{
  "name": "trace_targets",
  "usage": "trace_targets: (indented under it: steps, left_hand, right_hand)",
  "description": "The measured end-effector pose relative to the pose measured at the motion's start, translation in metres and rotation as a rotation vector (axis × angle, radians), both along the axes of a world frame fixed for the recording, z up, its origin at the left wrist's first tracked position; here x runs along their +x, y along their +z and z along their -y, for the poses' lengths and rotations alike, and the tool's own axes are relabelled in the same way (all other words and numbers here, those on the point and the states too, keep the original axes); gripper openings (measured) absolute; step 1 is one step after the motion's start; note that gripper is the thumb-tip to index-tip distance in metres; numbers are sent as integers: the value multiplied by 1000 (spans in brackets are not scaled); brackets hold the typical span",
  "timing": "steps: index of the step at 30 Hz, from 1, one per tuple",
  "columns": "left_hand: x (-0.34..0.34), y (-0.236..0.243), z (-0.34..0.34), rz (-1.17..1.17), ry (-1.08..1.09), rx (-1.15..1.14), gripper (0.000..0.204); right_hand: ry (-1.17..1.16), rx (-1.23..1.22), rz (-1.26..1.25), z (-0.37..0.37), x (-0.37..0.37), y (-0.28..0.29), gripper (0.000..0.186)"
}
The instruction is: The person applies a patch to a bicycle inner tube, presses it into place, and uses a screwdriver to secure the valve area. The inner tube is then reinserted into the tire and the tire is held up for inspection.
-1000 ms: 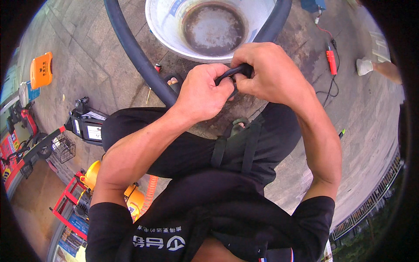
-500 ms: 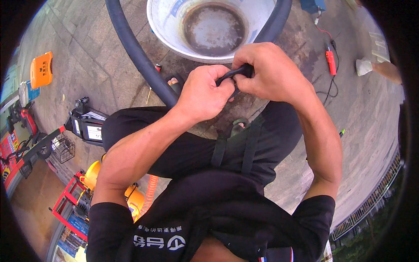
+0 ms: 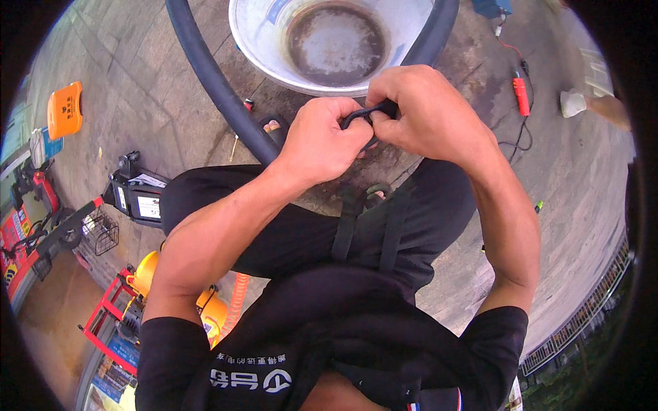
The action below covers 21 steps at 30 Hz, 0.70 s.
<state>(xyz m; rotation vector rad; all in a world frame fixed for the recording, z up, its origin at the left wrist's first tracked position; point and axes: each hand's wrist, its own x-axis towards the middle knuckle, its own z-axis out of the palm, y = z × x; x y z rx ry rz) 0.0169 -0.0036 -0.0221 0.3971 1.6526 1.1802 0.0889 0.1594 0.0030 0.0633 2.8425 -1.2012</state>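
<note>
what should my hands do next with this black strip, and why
Perhaps ease the left hand slightly leftward along the black strip: it and the right hand pinch the strip close together, so only a short stretch shows between them and the parts under the grips are hidden.

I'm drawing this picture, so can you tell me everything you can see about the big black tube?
The black tube is long, thick and smooth, and looks like dull rubber. Two curved stretches run off the top edge, the right one passing across the view of the white basin. The left hand and right hand pinch a thin, bent black piece that seems to be part of it. They hide how it joins.
</note>
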Motion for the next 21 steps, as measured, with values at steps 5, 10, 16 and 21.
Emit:
trace_targets:
  steps: [5,10,16,21]
  left_hand:
    - [-1,4,-2,54,24,-49,17]
    - [-4,5,2,79,-40,-65,18]
    - [-2,-1,0,106,-31,-91,17]
    - [-1,-6,-3,126,-18,-31,17]
  right_hand:
    - [0,-3,7,0,-1,-4,14]
    - [-12,-51,7,3,-1,-3,14]
    - [-18,-32,12,4,4,2,13]
    - [-21,2,-42,4,6,0,13]
